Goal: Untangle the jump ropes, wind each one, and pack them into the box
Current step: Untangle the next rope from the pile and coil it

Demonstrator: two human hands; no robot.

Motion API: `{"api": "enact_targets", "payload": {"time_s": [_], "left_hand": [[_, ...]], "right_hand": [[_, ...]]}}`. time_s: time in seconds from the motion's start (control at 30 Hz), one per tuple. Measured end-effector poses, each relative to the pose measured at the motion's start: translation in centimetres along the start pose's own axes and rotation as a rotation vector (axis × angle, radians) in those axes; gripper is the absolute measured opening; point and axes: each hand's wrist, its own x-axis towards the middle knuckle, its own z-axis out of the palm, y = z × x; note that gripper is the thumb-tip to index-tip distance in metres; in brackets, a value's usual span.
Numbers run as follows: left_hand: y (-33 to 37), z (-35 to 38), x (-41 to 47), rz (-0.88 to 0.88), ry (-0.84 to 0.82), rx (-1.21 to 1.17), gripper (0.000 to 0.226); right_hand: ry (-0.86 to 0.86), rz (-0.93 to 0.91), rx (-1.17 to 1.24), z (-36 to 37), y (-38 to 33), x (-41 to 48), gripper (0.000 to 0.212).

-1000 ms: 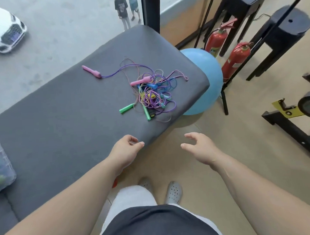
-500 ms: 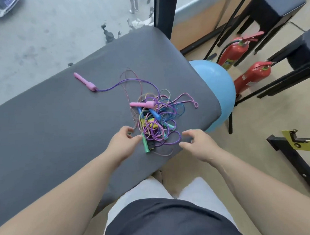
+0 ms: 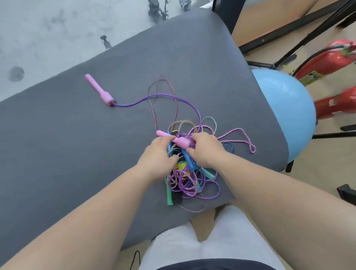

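A tangle of jump ropes (image 3: 187, 181) lies on the grey padded bench (image 3: 70, 153) near its front right corner, with purple, pink-braided and thin cords mixed among blue, green and yellow handles. Both my hands are on the top of the pile. My left hand (image 3: 157, 154) curls its fingers round the shaft of a pink handle (image 3: 180, 141). My right hand (image 3: 204, 150) grips that handle's thick end, where the purple cord leaves it. A second pink handle (image 3: 99, 90) lies apart at the far left, joined by a purple rope (image 3: 150, 98). A green handle (image 3: 169, 194) sticks out at the front.
A blue exercise ball (image 3: 285, 112) sits just right of the bench. Two red fire extinguishers (image 3: 340, 103) and black stand legs (image 3: 292, 52) are beyond it. The bench edge is close to my knees. No box is in view.
I have stepped closer and the view has tilted down. Both hands moved from the bench edge onto the tangle and took hold of the pink handle on top.
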Motion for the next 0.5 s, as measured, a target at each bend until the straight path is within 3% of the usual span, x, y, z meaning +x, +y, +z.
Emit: {"api": "enact_targets", "payload": {"time_s": [0.1,0.23,0.4,0.5], "left_hand": [[-0.1,0.3,1.8,-0.055,-0.047,-0.011,0.071],[0.0,0.6,1.6,-0.009,0.046,-0.023,0.074],[3.2,0.2,-0.8,0.253,0.11,-0.116,0.043],[5.4,-0.4,-2.9,0.323,0.08,-0.27,0.022]], "right_hand": [[0.008,-0.056,0.065,0.7,0.0,1.7,0.024],[-0.021,-0.133,0.286,-0.4,0.3,-0.4,0.031],[-0.067,-0.286,0.323,-4.6,1.0,-5.7,0.039],[-0.087,-0.334,0.383,-7.9,1.2,-8.6,0.031]]}}
